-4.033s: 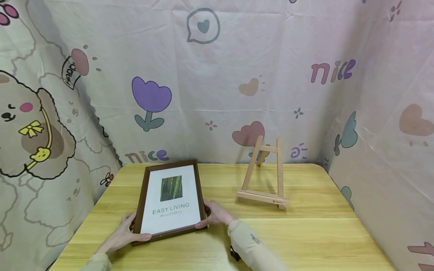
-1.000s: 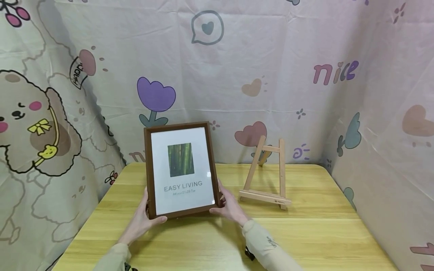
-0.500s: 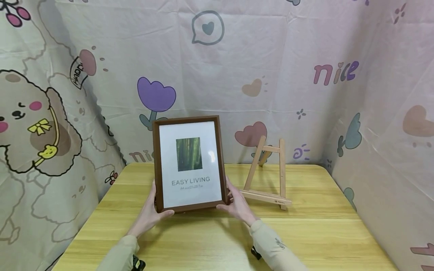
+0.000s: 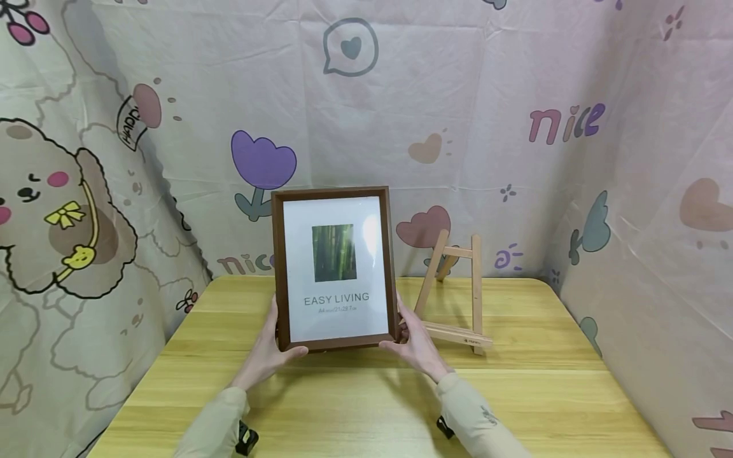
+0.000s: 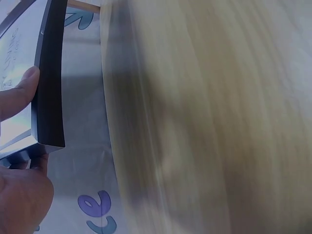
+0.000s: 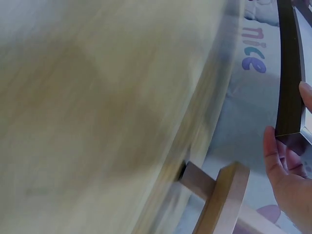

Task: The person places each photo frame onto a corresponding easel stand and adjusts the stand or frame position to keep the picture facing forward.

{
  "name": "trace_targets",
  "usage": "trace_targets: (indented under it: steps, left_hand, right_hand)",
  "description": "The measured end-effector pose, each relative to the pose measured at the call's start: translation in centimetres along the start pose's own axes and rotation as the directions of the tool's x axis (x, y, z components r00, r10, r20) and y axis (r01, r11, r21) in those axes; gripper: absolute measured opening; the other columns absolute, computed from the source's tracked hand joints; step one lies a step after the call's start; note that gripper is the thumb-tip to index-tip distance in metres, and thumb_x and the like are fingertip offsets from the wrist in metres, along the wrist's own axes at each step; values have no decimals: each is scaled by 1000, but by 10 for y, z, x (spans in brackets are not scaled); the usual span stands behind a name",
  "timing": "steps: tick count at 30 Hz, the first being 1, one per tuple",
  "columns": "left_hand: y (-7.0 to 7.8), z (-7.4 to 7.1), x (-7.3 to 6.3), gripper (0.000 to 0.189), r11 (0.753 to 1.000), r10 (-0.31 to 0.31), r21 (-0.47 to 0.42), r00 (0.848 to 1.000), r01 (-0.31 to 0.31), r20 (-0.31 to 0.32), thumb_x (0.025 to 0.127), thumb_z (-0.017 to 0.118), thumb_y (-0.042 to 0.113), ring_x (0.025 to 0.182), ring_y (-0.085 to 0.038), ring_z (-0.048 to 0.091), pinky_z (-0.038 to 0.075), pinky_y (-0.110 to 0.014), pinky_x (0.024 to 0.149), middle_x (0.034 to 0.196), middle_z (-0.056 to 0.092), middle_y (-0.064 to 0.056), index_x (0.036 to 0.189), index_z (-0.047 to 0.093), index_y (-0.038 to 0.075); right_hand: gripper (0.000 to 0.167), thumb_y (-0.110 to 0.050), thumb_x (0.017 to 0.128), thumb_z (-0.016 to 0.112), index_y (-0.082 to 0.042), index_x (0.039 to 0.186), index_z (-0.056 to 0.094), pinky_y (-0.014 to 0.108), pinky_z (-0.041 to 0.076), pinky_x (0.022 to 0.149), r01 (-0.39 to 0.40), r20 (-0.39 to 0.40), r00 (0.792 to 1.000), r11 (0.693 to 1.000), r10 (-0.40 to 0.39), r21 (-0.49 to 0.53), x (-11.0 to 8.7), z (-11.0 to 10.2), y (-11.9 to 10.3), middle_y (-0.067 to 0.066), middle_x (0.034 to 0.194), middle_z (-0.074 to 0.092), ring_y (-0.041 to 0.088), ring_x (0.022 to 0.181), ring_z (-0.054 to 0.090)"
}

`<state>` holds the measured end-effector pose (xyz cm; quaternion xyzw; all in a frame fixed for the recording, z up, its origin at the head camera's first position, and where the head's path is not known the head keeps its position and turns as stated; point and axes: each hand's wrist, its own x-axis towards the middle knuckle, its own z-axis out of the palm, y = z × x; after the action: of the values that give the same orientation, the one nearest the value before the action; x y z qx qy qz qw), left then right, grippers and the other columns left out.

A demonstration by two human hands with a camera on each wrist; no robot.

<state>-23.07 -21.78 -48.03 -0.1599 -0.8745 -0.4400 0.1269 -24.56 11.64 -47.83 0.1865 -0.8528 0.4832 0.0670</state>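
Both hands hold a brown picture frame [image 4: 338, 267] nearly upright above the table, its glazed front with a green bamboo picture facing the head camera. At the lower left corner my left hand [image 4: 266, 353] grips it, thumb on the front of the bottom edge and fingers behind. My right hand [image 4: 418, 343] holds the lower right corner the same way. In the left wrist view the frame's dark edge [image 5: 50, 78] is clear of the tabletop. Just right of my right hand stands a small wooden easel [image 4: 475, 286]; the hand overlaps the left end of its ledge.
The light wood table [image 4: 366, 407] reaches back to a patterned cloth backdrop [image 4: 366, 114], with cloth walls on both sides. In the right wrist view, part of the easel [image 6: 224, 200] appears close below the hand.
From lying tilted low at the left, the picture frame has been raised more upright and carried right, toward the easel, by both hands. The easel stays in place.
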Motion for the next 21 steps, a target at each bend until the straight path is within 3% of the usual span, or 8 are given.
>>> trace_targets:
  steps: [3,10,14,18,21]
  left_hand:
    - [3,3,3,134,1000,15,-18,1000,-15,0,75,90,23,151,-52,15,27,-72,115,170,-2,-21,162,-12,16]
    - [11,9,11,134,1000,12,-25,1000,-12,15,75,90,25,153,-50,14,30,-68,116,170,-4,-19,162,-12,15]
    - [14,13,16,135,998,32,-50,999,-32,11,73,91,21,152,-49,17,35,-68,113,171,-3,-19,162,-11,17]
    - [16,18,21,136,996,54,-71,998,-53,10,72,92,19,153,-48,18,37,-67,112,171,-2,-18,163,-11,20]
    - [19,21,24,136,996,54,-68,998,-52,15,72,91,20,153,-47,17,35,-66,114,171,-2,-17,163,-10,19]
  right_hand:
    - [115,-10,77,86,-23,164,12,24,57,78,7,-17,1000,1000,-7,-6,-2,-5,0,16,138,56,17,90,59]
    - [115,-9,76,87,-24,163,14,29,55,83,-3,-49,999,1000,2,-20,-4,-14,4,11,111,59,18,93,57]
    - [113,-12,77,86,-22,163,13,37,57,90,8,-56,998,999,-9,-32,-6,-19,6,14,132,59,20,100,61]
    - [112,-15,78,86,-16,163,14,51,54,100,28,-72,997,998,-31,-48,-8,-25,9,19,159,40,33,117,61]
    - [113,-15,77,87,-16,163,13,53,54,101,21,-74,997,999,-24,-43,-9,-30,11,18,165,28,37,121,58]
